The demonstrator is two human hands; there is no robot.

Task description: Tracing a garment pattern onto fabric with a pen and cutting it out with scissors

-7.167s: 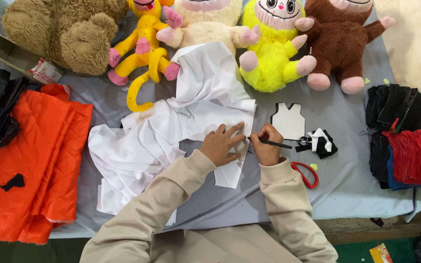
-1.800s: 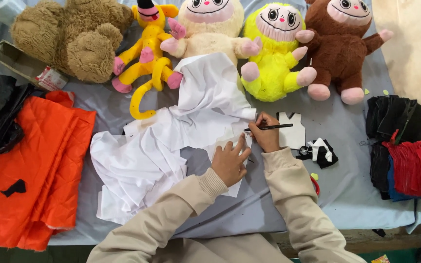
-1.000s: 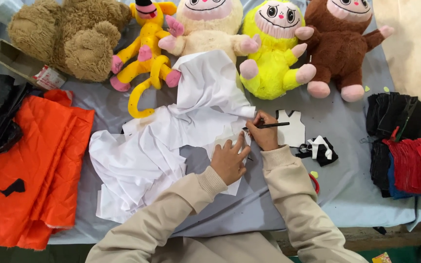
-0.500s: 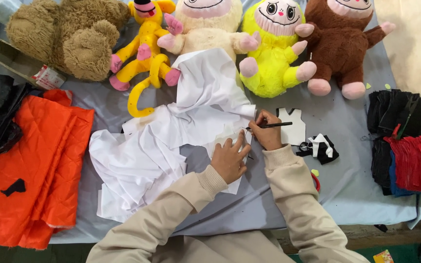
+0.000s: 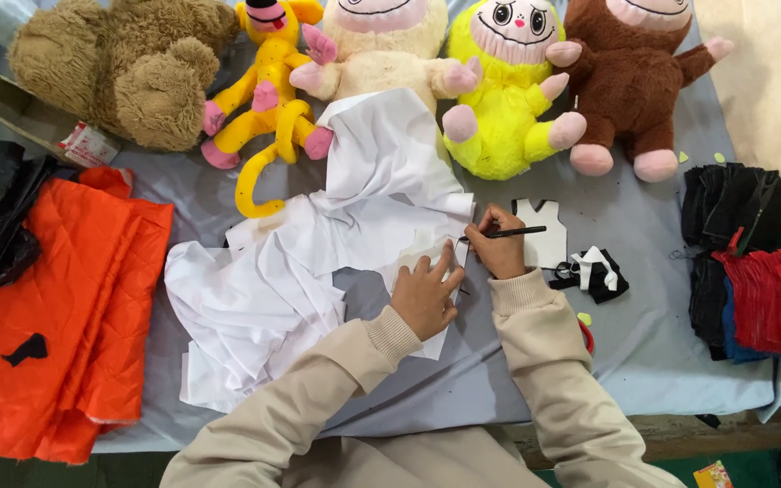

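My left hand (image 5: pixel 427 294) lies flat, fingers spread, pressing a pale paper pattern piece (image 5: pixel 418 262) onto white cloth (image 5: pixel 291 271) on the grey table cover (image 5: pixel 653 334). My right hand (image 5: pixel 499 244) grips a black pen (image 5: pixel 519 232), its tip at the pattern's right edge. Just right of that hand lies a white vest-shaped cutout (image 5: pixel 544 242), and a black-and-white fabric bundle (image 5: pixel 594 271) sits beside it.
Plush toys line the far edge: a brown bear (image 5: pixel 128 68), a yellow monkey (image 5: pixel 264 99), a cream toy (image 5: pixel 381 45), a yellow toy (image 5: pixel 508 81), a dark brown toy (image 5: pixel 630 77). Orange quilted fabric (image 5: pixel 56 298) lies left; black, red and blue folded cloth (image 5: pixel 752 262) is stacked right.
My right hand put down the scissors it held earlier and now holds the pen at the pattern's edge. Over the last second both hands have barely moved.
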